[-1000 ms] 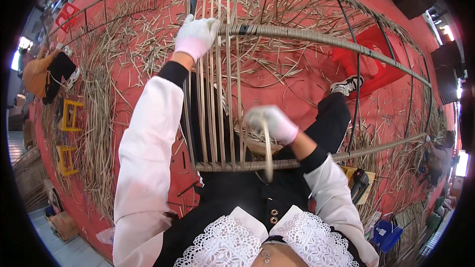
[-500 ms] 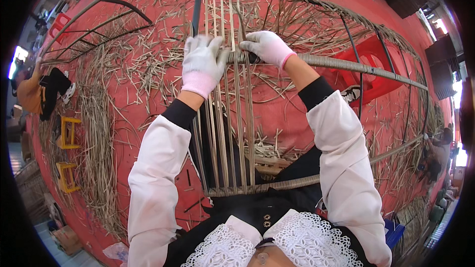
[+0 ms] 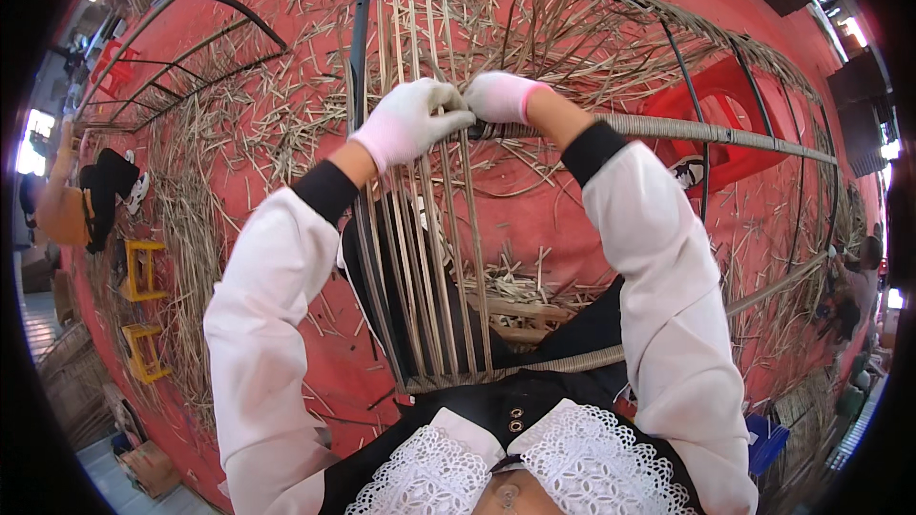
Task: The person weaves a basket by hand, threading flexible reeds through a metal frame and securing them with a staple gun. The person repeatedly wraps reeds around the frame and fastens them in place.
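A large frame of dark metal rods, partly wrapped in woven plant fibre, lies over my lap. Several long pale fibre strips (image 3: 420, 272) run across its left end, from the far rod to the near wrapped rod (image 3: 572, 358). My left hand (image 3: 412, 121), in a white glove with a pink cuff, curls its fingers over the strips at the middle rod. Beside it my right hand (image 3: 499, 98), gloved alike, pinches a fibre strip by the wrapped middle rod (image 3: 658, 128). The fingertips of both hands almost meet, and what lies between the left fingers is hidden.
Loose fibre pieces litter the red floor (image 3: 277, 324). A red plastic stool (image 3: 720, 100) stands beneath the frame's right part. To the left are two yellow stools (image 3: 143, 270), a long fibre heap (image 3: 186, 296), another metal frame (image 3: 234, 0) and a seated person (image 3: 67, 205).
My left hand has turned from lying spread over the strips to curled fingers, moving closer to my right hand. The right hand has shifted slightly left. The view has tilted a little.
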`<state>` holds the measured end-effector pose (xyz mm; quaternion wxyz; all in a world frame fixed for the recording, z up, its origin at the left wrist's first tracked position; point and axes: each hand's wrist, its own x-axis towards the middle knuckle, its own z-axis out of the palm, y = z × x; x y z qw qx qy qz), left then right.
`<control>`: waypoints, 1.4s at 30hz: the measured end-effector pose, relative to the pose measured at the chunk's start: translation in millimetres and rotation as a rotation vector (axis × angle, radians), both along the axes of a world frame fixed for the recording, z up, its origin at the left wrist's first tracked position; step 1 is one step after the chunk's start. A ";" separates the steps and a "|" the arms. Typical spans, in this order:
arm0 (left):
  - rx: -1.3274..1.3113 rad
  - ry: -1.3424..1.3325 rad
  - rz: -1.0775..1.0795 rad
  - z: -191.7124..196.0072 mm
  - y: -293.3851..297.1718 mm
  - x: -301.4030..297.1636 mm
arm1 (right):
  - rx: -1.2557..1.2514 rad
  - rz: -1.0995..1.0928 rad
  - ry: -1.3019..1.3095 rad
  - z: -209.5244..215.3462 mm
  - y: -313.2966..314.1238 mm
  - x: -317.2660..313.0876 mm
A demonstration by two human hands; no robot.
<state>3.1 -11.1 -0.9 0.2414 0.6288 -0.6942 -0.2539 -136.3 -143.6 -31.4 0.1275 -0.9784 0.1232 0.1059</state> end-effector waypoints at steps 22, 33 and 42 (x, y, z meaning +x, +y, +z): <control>-0.033 0.069 -0.142 3.4 -3.7 9.4 | 0.671 -0.263 -0.818 17.1 48.9 -45.7; -0.156 -0.276 0.299 -20.8 27.3 -25.9 | -0.300 -0.836 -1.206 -8.9 158.4 -273.8; -0.021 -0.667 0.049 -31.3 -2.0 27.5 | -0.425 -2.196 0.230 -224.2 347.2 -691.4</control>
